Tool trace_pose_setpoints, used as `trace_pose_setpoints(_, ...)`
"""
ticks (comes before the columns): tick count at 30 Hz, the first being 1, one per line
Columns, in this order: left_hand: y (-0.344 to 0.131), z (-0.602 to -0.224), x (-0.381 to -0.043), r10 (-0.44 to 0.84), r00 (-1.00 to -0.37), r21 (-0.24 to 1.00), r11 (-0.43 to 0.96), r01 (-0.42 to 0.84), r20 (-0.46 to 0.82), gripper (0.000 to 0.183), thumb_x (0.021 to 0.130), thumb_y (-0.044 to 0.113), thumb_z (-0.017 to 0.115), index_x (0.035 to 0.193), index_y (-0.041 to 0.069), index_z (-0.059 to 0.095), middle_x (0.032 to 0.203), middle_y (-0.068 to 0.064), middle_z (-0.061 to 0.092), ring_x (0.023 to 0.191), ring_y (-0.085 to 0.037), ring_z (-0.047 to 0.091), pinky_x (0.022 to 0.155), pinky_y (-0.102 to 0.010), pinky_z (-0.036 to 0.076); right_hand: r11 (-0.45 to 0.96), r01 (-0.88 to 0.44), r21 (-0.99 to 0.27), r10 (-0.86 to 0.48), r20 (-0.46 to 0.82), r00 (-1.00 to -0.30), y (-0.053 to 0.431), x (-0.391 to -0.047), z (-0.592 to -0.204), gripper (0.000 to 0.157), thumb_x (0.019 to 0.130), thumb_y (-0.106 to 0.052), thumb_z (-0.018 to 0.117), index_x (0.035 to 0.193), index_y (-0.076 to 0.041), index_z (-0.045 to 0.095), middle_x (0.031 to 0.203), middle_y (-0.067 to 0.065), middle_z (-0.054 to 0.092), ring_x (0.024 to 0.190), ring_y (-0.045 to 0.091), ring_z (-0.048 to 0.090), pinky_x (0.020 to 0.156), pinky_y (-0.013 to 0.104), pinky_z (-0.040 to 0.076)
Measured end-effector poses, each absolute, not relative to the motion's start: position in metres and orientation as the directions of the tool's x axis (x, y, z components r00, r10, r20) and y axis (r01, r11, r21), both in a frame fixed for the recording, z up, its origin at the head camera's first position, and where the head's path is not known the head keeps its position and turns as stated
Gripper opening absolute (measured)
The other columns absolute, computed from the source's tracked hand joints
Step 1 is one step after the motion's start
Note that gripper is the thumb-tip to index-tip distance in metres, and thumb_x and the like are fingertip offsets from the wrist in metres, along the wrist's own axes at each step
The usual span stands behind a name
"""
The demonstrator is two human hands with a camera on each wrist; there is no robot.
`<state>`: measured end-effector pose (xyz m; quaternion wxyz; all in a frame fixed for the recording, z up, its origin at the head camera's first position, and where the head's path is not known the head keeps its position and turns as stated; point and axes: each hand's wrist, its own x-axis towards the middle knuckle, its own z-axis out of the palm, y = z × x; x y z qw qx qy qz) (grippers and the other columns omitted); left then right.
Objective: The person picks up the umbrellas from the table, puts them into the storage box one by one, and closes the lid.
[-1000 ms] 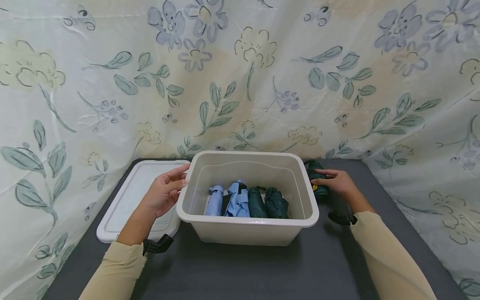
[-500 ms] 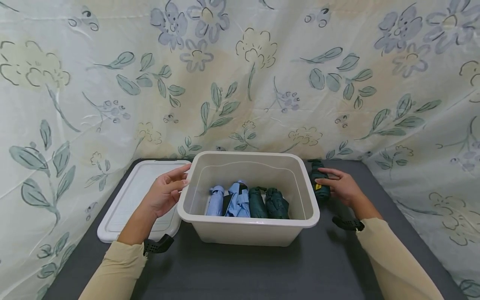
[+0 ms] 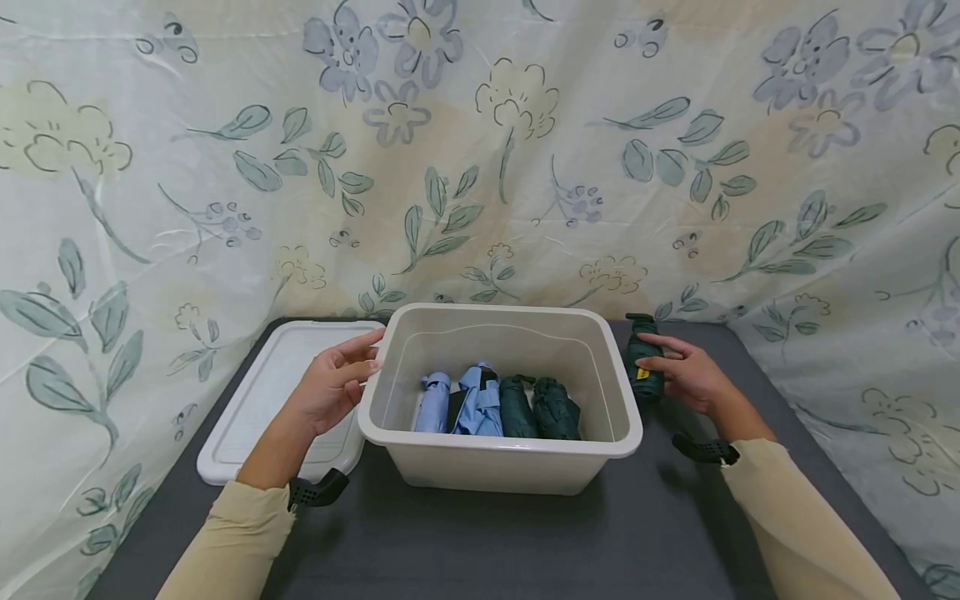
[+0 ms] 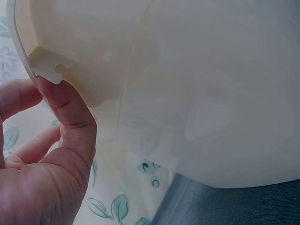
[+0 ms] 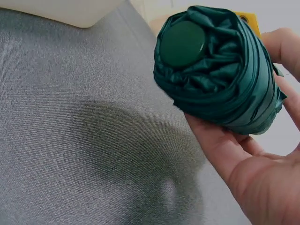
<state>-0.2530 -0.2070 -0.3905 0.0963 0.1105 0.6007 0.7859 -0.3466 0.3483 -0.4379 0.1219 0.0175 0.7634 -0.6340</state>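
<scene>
My left hand (image 3: 339,379) holds the left rim of a cream plastic storage bin (image 3: 495,467); in the left wrist view, thumb and fingers meet at that rim. Beyond the bin's right side, my right hand (image 3: 693,379) grips a folded dark green umbrella (image 3: 645,358) that carries a yellow tag. Its round green end cap (image 5: 183,44) faces the camera in the right wrist view, and a shadow falls on the cloth below. Inside the bin lie a light blue folded umbrella (image 3: 432,404), a second blue one (image 3: 480,404), a dark green one (image 3: 517,408) and another dark green one (image 3: 557,410).
A white lid (image 3: 273,375) lies flat at the left, partly behind the left forearm and the bin. Dark grey cloth covers the table (image 3: 480,533). A floral curtain (image 3: 480,167) hangs right behind and along both sides.
My right hand has shifted a little to the right with the green umbrella, which now stands farther out from the bin's side with more of it showing. The left hand stays at the rim.
</scene>
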Motion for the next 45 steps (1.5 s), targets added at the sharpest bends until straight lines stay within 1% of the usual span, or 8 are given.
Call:
trace_pose_setpoints(5,-0.207,-0.39,-0.254,0.286,-0.957,0.967,-0.253,-0.023,0.052,0.063,0.103,0.002,0.056,0.16,-0.001,0.029,0.113,0.0,0.069,0.098,-0.011,0.072,0.087,-0.029,0.062,0.167,0.174,-0.971,-0.14,-0.198,-0.97,0.349,-0.344,-0.431,0.081,0.092,-0.028,0.078,0.161,-0.025,0.035,0.166,0.021,0.021,0.112,0.017,0.06,0.088,0.038,0.062)
trace_pose_setpoints(8,-0.207,-0.39,-0.254,0.284,-0.957,0.968,-0.249,-0.024,0.05,0.063,0.103,0.003,0.056,0.16,0.0,0.03,0.114,-0.001,0.069,0.098,-0.012,0.072,0.088,-0.029,0.062,0.155,0.169,-0.973,-0.149,-0.192,-0.97,0.348,-0.341,-0.426,0.081,0.092,-0.025,0.078,0.161,-0.024,0.035,0.164,0.02,0.023,0.109,0.015,0.062,0.087,0.037,0.062)
trace_pose_setpoints(12,-0.207,-0.39,-0.254,0.279,-0.959,0.971,-0.24,-0.022,0.047,0.062,0.103,0.003,0.057,0.159,0.0,0.031,0.115,-0.001,0.068,0.098,-0.012,0.072,0.088,-0.03,0.062,0.147,0.154,-0.977,-0.168,-0.178,-0.97,0.346,-0.335,-0.416,0.079,0.093,-0.02,0.077,0.161,-0.023,0.036,0.155,0.017,0.035,0.106,0.013,0.064,0.087,0.037,0.062)
trace_pose_setpoints(16,-0.207,-0.39,-0.255,0.28,-0.959,0.973,-0.23,-0.022,0.044,0.061,0.104,0.004,0.056,0.159,0.002,0.031,0.116,-0.001,0.068,0.099,-0.013,0.072,0.089,-0.031,0.061,0.136,0.129,-0.982,-0.182,-0.153,-0.971,0.343,-0.328,-0.404,0.078,0.092,-0.017,0.077,0.16,-0.021,0.038,0.139,0.006,0.048,0.104,0.013,0.065,0.085,0.037,0.062)
trace_pose_setpoints(22,-0.207,-0.391,-0.254,0.281,-0.959,0.971,-0.236,-0.025,0.044,0.062,0.103,0.004,0.057,0.159,0.001,0.031,0.116,-0.001,0.069,0.1,-0.013,0.072,0.089,-0.031,0.062,0.121,0.118,-0.986,-0.206,-0.142,-0.968,0.336,-0.318,-0.384,0.073,0.092,-0.014,0.077,0.157,-0.022,0.044,0.124,-0.006,0.058,0.102,0.016,0.067,0.084,0.037,0.063)
trace_pose_setpoints(29,-0.207,-0.391,-0.254,0.286,-0.957,0.97,-0.242,-0.021,0.051,0.062,0.103,0.003,0.056,0.159,0.0,0.031,0.113,-0.001,0.068,0.098,-0.012,0.072,0.088,-0.031,0.062,0.161,0.102,-0.982,-0.238,-0.139,-0.961,0.33,-0.309,-0.359,0.068,0.094,-0.012,0.074,0.155,-0.023,0.046,0.127,-0.006,0.056,0.103,0.016,0.067,0.085,0.038,0.062)
trace_pose_setpoints(35,-0.207,-0.39,-0.255,0.286,-0.957,0.969,-0.244,-0.023,0.049,0.061,0.103,0.003,0.055,0.159,0.001,0.031,0.111,-0.001,0.068,0.097,-0.012,0.072,0.089,-0.031,0.062,0.138,0.078,-0.987,-0.266,-0.113,-0.957,0.327,-0.301,-0.336,0.056,0.096,-0.007,0.071,0.147,-0.024,0.055,0.126,-0.011,0.062,0.104,0.018,0.066,0.083,0.039,0.062)
trace_pose_setpoints(45,-0.208,-0.393,-0.255,0.272,-0.962,0.971,-0.237,-0.031,0.035,0.06,0.103,0.004,0.057,0.159,0.003,0.034,0.112,-0.001,0.068,0.099,-0.013,0.072,0.09,-0.031,0.061,0.184,0.067,-0.981,-0.315,-0.124,-0.941,0.308,-0.288,-0.296,0.055,0.098,-0.009,0.067,0.148,-0.028,0.052,0.14,0.002,0.046,0.108,0.02,0.064,0.086,0.039,0.061)
